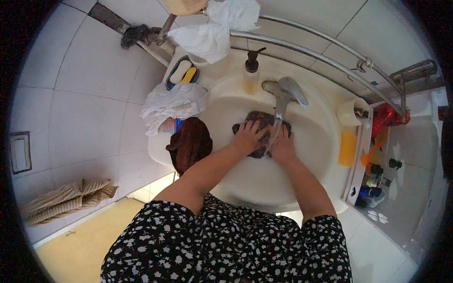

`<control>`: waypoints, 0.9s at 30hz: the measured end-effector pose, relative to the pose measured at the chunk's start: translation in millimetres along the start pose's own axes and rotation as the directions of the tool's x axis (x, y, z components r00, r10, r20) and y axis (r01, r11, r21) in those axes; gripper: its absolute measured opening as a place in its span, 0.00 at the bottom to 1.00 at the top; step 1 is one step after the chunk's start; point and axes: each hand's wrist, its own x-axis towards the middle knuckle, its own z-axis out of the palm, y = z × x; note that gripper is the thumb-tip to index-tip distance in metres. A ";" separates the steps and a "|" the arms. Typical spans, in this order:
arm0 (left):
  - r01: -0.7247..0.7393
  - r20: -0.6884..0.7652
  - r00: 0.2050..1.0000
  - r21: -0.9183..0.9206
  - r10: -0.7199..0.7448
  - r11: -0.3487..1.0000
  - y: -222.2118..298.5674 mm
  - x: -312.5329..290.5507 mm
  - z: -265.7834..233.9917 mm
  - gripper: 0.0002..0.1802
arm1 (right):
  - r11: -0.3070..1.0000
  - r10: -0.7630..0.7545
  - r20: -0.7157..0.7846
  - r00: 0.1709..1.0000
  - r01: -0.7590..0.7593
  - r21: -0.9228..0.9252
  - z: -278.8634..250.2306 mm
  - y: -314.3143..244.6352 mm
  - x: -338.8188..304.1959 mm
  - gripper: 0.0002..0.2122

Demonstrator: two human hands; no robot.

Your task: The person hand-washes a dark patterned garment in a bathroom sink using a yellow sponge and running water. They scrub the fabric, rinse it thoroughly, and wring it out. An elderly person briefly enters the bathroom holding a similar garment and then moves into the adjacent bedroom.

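Observation:
A wet, dark patterned cloth (257, 117) lies bunched in the white washbasin (226, 111) under the faucet (283, 92). Water runs from the spout down between my hands onto it. My left hand (248, 137) grips the cloth's left part, its fingers bent over the fabric and slightly apart. Close beside it, my right hand (283, 145) is closed on the right part, at the edge of the stream. The fingertips of both hands are partly hidden in the folds. A dark brown cloth (191, 144) hangs over the basin's left rim, near my left forearm.
A pump bottle (251, 70) stands behind the basin. To the left are a white cloth (174, 104) and a soap dish (173, 85). A metal rail (302, 47) crosses above the back. On the right are a white cup (348, 112) and an orange item (348, 148).

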 end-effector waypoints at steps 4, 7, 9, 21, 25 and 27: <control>0.014 0.070 0.998 -0.183 -0.001 0.983 -17.6 34.8 -5.9 0.27 | 0.854 0.162 0.167 0.973 -0.223 0.469 21.7 12.2 27.3 0.25; 0.142 0.099 0.989 -0.514 -0.106 0.846 -23.1 47.1 -10.2 0.25 | 0.304 0.314 0.153 0.937 -0.252 0.919 56.3 19.9 35.0 0.25; 0.163 0.066 0.984 -0.709 -0.166 0.686 -24.8 52.5 -19.3 0.26 | 0.439 0.348 0.261 0.900 -0.403 0.803 9.6 17.1 44.9 0.27; 0.110 -0.140 0.981 -0.145 -0.130 0.983 9.1 -4.4 2.6 0.28 | 0.996 0.078 -0.217 0.973 -0.083 -0.015 1.7 -18.8 -30.7 0.30; 0.194 0.041 0.981 -0.149 -0.190 0.970 11.1 25.2 -3.0 0.23 | 0.990 0.138 0.057 0.989 -0.140 0.034 5.6 -7.5 6.6 0.22; 0.204 0.079 0.978 -0.158 -0.193 0.966 3.7 44.9 -0.2 0.21 | 0.980 0.182 -0.037 0.983 -0.178 0.089 22.5 -0.3 27.1 0.19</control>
